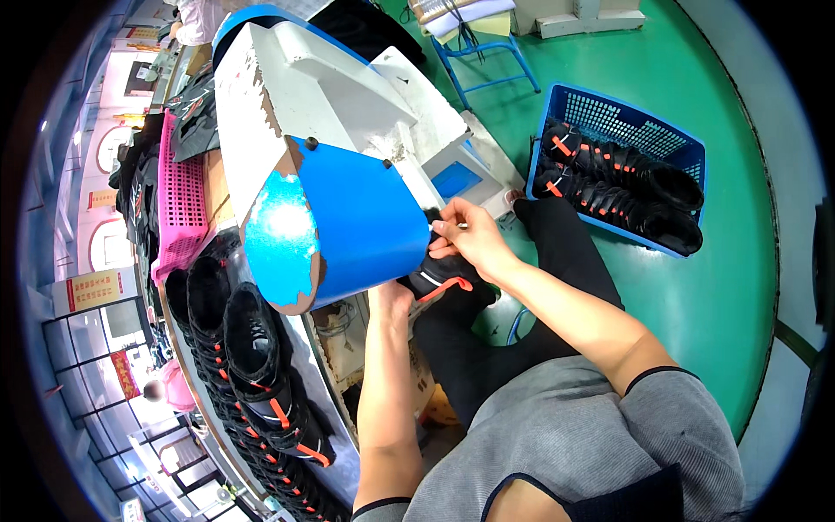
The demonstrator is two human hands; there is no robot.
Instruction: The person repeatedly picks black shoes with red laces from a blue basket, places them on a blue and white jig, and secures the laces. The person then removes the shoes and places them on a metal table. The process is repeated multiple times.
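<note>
Fingers (447, 230) of the right hand (477, 237) are drawn together in a pinch on the upper edge of a black shoe (432, 277), right against the rounded blue end of the machine (370, 213); the left hand (393, 300) is at the shoe's lower left side, its fingertips hidden — how far they are spread, and what they grip, I cannot tell. An orange strap (450, 285) sticks out below the shoe, over the dark trousers (557, 248); the machine's edge leaves both hands only a narrow gap on their left, with more room on the right, where green floor (713, 287) runs out to the curved wall. A blue basket (609, 113) with black shoes inside is on that floor, beyond the right knee; on the left, black boots (274, 391) crowd the surface (342, 448) near its edge — a pink basket (181, 196) is behind them.
</note>
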